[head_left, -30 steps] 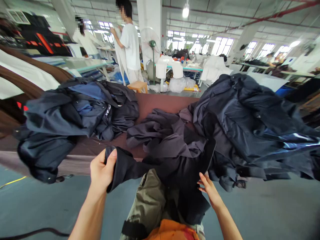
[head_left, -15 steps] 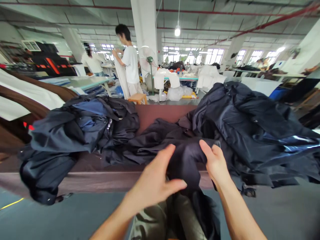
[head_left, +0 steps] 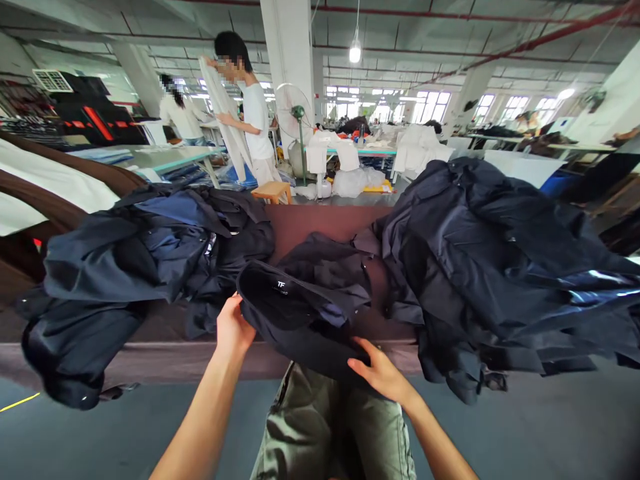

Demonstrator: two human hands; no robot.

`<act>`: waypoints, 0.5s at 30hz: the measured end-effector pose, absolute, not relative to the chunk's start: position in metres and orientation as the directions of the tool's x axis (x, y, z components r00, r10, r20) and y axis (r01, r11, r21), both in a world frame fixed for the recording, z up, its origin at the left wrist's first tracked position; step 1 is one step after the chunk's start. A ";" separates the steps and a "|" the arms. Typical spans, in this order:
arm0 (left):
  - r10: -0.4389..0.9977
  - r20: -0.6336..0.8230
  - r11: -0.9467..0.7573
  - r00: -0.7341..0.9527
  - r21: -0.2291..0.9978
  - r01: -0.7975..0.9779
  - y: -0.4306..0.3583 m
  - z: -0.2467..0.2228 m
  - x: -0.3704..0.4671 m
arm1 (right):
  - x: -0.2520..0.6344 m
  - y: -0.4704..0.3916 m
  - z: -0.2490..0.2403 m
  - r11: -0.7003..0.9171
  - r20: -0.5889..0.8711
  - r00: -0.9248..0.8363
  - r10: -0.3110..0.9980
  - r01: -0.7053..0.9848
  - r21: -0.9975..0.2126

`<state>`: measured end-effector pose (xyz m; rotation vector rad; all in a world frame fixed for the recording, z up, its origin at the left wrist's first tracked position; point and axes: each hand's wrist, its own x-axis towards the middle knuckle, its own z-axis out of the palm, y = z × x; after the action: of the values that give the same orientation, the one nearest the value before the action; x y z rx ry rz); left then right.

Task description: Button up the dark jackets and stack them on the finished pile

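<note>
1. A worker's left hand (head_left: 235, 328) grasps the edge of a dark garment (head_left: 310, 343), raising its collar-like end at the front of a brown-covered table (head_left: 325, 217).
2. The right hand (head_left: 383, 372) rests against the garment's near right side, thumb and forefinger parted; whether it grips the cloth cannot be told.
3. The garment is held between both hands, above the worker's olive trousers (head_left: 295, 433), its inside turned partly to view, with a label (head_left: 281, 285) showing the white letters "TF".
4. Dark clothes lie heaped on either side: a left pile (head_left: 115, 260), with a bluer patch on top, and a larger right pile (head_left: 495, 253), both spilling over the table's near edge.
5. Beyond the table, a co-worker (head_left: 257, 110) in a white shirt holds up pale cloth (head_left: 227, 117), near a wooden stool (head_left: 271, 192) and a standing fan (head_left: 297, 112).
</note>
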<state>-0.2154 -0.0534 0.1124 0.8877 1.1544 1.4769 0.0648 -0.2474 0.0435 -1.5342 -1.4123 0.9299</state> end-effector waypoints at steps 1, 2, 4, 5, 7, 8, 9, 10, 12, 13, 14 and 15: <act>0.977 -0.014 -0.017 -0.215 0.990 -0.140 -0.048 0.102 -0.221 | 0.059 -0.246 0.024 -0.066 -0.032 0.091 0.995 0.391 -0.918; 0.976 -0.001 -0.004 -0.216 1.000 -0.023 -0.045 0.092 -0.226 | 0.054 -0.243 0.007 -0.098 -0.070 0.087 0.994 0.393 -0.914; 0.967 0.031 -0.001 -0.253 0.993 0.116 -0.047 0.075 -0.235 | 0.042 -0.237 -0.018 -0.132 -0.104 0.092 0.990 0.386 -0.913; 0.962 0.076 -0.032 -0.263 0.985 0.169 -0.053 0.068 -0.238 | 0.036 -0.232 -0.028 -0.139 -0.101 0.116 0.988 0.397 -0.907; 0.954 0.199 -0.122 -0.224 0.941 0.315 -0.073 0.056 -0.241 | 0.026 -0.224 -0.042 -0.150 -0.065 0.199 0.978 0.448 -0.881; 0.953 0.239 -0.156 -0.187 0.914 0.374 -0.087 0.050 -0.241 | 0.021 -0.221 -0.047 -0.153 -0.042 0.235 0.971 0.478 -0.865; 0.958 0.244 -0.166 -0.149 0.898 0.407 -0.102 0.045 -0.239 | 0.016 -0.218 -0.050 -0.155 -0.026 0.255 0.967 0.500 -0.852; 0.968 0.216 -0.147 -0.128 0.900 0.411 -0.118 0.040 -0.237 | 0.012 -0.216 -0.051 -0.152 -0.015 0.261 0.965 0.513 -0.845; 0.985 0.123 -0.073 -0.124 0.934 0.351 -0.150 0.032 -0.229 | 0.003 -0.215 -0.051 -0.133 -0.001 0.245 0.970 0.522 -0.842; 0.988 0.096 -0.055 -0.120 0.949 0.311 -0.165 0.029 -0.225 | -0.002 -0.215 -0.049 -0.124 0.008 0.240 0.971 0.529 -0.839; 0.990 0.096 -0.063 -0.106 0.959 0.276 -0.178 0.026 -0.221 | -0.006 -0.215 -0.047 -0.120 0.018 0.244 0.970 0.538 -0.834; 0.990 0.114 -0.089 -0.083 0.963 0.255 -0.189 0.025 -0.216 | -0.010 -0.216 -0.043 -0.121 0.030 0.257 0.966 0.550 -0.826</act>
<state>-0.2165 -0.1890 0.0247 1.4270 1.4203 1.2286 -0.0103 -0.2160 -0.0426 -1.7798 -1.3905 0.7016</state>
